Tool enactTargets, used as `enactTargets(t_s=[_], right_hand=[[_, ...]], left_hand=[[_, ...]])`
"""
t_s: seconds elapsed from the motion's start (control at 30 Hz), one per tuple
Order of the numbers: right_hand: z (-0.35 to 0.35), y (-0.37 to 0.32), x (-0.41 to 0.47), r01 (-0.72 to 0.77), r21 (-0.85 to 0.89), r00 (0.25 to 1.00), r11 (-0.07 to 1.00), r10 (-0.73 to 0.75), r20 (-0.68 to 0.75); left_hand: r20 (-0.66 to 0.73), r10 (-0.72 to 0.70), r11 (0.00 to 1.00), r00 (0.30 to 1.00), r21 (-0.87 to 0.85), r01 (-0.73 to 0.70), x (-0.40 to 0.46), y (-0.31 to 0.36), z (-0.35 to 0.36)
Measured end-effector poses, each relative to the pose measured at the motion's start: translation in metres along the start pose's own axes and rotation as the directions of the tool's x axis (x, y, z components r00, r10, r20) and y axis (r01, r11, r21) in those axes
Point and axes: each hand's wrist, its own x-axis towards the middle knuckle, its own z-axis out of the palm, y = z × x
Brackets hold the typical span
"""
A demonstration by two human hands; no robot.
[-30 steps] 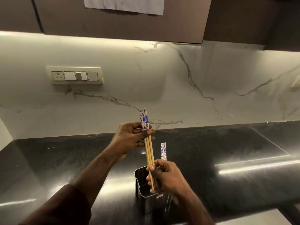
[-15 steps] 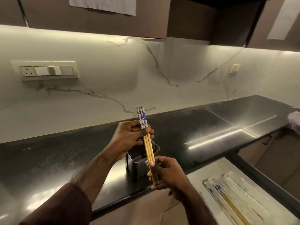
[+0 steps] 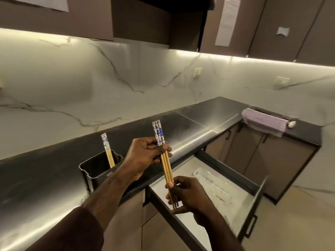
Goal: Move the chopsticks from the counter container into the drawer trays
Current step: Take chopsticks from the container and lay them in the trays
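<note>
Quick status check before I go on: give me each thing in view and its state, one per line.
Left hand: grips the bundle near its patterned tops.
Right hand: pinches the bundle's lower ends.
Chopstick bundle: held upright in the air, between counter and drawer.
Container: on the counter, one chopstick standing in it.
Drawer: pulled open.
Tray: lying in the drawer, contents blurred.
Towel: draped over the counter edge.
</note>
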Motion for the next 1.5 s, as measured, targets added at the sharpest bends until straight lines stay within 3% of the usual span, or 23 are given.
enactTargets(t_s=[0.17, 0.43, 0.77, 1.07, 1.5], right_hand=[[-0.058, 0.023, -0.021, -0.042, 0.049, 0.999, 0.998, 0.043, -0.028], [-0.173, 0.067, -0.046, -0.101, 0.026, 0.995, 0.995, 0.101, 0.001], [-0.274, 0.122, -0.065, -0.210, 0.012, 0.977, 0.978, 0.211, -0.046], [-0.317, 0.158, -0.049, -0.313, -0.023, 0.950, 0.950, 0.312, -0.031], [-0.351, 0.153, 0.070, -0.402, 0.033, 0.916, 0.915, 0.401, 0.035]], left_hand=[[0.044, -0.015, 1.000, 0.999, -0.016, 0.016, -0.001, -0.007, 0.070], [0.003, -0.012, 1.000, 1.000, 0.016, 0.012, -0.008, -0.028, 0.195], [-0.020, -0.166, 0.986, 0.986, -0.033, 0.166, -0.005, -0.076, 0.310], [-0.046, -0.259, 0.959, 0.965, -0.128, 0.251, 0.023, -0.123, 0.352], [-0.131, -0.272, 0.950, 0.953, -0.195, 0.244, 0.140, -0.161, 0.349]])
